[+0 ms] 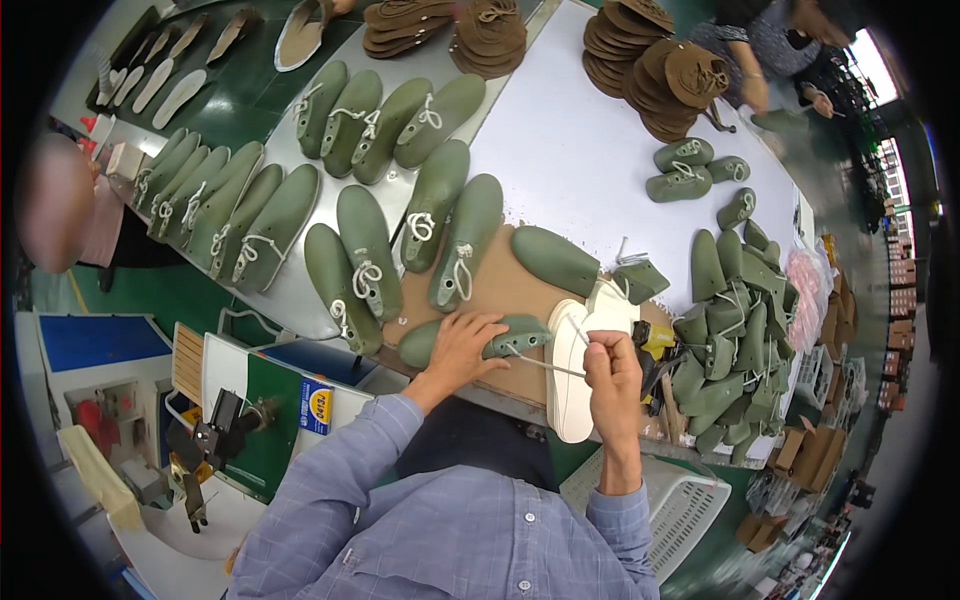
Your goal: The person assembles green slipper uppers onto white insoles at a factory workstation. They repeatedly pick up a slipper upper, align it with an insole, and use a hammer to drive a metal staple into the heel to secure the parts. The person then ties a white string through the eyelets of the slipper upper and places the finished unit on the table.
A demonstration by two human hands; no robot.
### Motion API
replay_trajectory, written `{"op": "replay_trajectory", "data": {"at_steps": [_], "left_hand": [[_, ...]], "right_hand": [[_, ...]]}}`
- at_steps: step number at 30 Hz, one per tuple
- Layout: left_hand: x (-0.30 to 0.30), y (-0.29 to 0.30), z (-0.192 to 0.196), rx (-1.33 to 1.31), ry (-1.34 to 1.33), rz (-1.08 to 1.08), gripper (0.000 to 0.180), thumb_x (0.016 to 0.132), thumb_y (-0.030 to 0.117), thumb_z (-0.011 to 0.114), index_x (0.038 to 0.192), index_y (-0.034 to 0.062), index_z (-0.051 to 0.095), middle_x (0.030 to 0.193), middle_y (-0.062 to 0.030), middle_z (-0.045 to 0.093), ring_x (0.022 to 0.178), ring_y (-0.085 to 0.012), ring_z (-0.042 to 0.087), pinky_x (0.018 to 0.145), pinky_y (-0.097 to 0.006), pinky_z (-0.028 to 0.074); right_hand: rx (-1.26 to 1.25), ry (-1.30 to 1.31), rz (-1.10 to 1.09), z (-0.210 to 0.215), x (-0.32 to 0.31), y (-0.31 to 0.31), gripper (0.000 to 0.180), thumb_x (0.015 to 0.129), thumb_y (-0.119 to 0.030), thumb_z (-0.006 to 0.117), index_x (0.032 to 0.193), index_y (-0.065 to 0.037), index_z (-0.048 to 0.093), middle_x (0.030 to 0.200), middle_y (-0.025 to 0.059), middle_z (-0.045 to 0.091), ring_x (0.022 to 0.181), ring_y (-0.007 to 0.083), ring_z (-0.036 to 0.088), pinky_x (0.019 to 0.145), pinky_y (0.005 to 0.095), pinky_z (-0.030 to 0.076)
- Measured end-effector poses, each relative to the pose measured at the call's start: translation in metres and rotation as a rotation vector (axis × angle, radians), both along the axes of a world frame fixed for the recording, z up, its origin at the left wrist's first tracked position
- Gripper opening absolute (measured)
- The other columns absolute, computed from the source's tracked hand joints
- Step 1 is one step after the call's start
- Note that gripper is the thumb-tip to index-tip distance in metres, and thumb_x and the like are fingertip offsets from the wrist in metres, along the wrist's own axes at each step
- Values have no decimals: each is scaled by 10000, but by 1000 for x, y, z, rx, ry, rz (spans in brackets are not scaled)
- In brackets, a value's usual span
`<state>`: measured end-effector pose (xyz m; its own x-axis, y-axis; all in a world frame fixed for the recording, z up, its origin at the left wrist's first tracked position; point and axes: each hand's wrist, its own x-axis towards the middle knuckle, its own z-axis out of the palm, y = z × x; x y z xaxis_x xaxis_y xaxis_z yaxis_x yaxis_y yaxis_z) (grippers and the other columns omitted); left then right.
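A green shoe last lies on its side on the brown board at the table's near edge. My left hand is wrapped over its middle and presses it down. From its holes a pale cord runs taut to the right, and my right hand pinches the cord's end. White shoe-shaped pieces lie beneath the cord. Just beyond are another green last and a loose green heel part with cord. A yellow and black power tool lies right of my right hand.
Several corded lasts stand in rows at left. Loose green last parts are heaped at right. Stacked brown pieces sit at the far side. Another person works at far right; a blurred person is at left. Below is a white basket.
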<state>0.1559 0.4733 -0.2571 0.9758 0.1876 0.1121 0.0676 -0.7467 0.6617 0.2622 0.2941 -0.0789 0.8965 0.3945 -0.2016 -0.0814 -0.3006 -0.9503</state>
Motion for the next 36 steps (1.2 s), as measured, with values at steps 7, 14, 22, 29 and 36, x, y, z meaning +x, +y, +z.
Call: {"op": "replay_trajectory", "data": {"at_steps": [7, 14, 22, 29, 36], "left_hand": [[-2, 4, 8, -75, 47, 15, 580, 731, 351, 864, 1234, 147, 661, 1321, -27, 633, 1309, -263, 513, 1136, -474, 331], [-3, 0, 1, -58, -48, 4, 516, 732, 225, 841, 1202, 125, 653, 1277, -44, 652, 1242, -269, 573, 1113, -493, 385], [4, -1, 7, -99, -108, 52, 504, 739, 186, 822, 1193, 94, 623, 1196, -99, 667, 1188, -317, 610, 1100, -507, 418], [5, -1, 5, -86, -92, 4, 523, 752, 218, 832, 1205, 74, 614, 1218, -118, 658, 1195, -330, 602, 1096, -512, 420], [4, 2, -2, -42, -72, 17, 542, 771, 230, 818, 1233, 77, 579, 1227, -119, 629, 1176, -342, 594, 1088, -522, 420]], "right_hand": [[-362, -326, 347, -85, -14, 16, 130, 927, -83, 687, 1034, -16, 719, 958, 198, 702, 804, 337, 699, 695, 427, 554], [-776, -434, 735, -67, -1, 44, 198, 971, -205, 621, 979, -29, 712, 807, 212, 704, 764, 421, 693, 701, 488, 545], [-135, -229, -90, -118, -2, -6, 356, 1001, -160, 582, 1288, 45, 536, 1023, 185, 655, 977, 227, 669, 861, 353, 531], [-440, -60, 84, -176, -37, -3, 277, 955, -140, 661, 1151, 53, 631, 924, 198, 713, 872, 263, 709, 758, 385, 542], [183, 140, -242, -140, -30, 10, 102, 991, -25, 623, 1080, 15, 653, 963, 104, 729, 872, 144, 701, 758, 288, 550]]}}
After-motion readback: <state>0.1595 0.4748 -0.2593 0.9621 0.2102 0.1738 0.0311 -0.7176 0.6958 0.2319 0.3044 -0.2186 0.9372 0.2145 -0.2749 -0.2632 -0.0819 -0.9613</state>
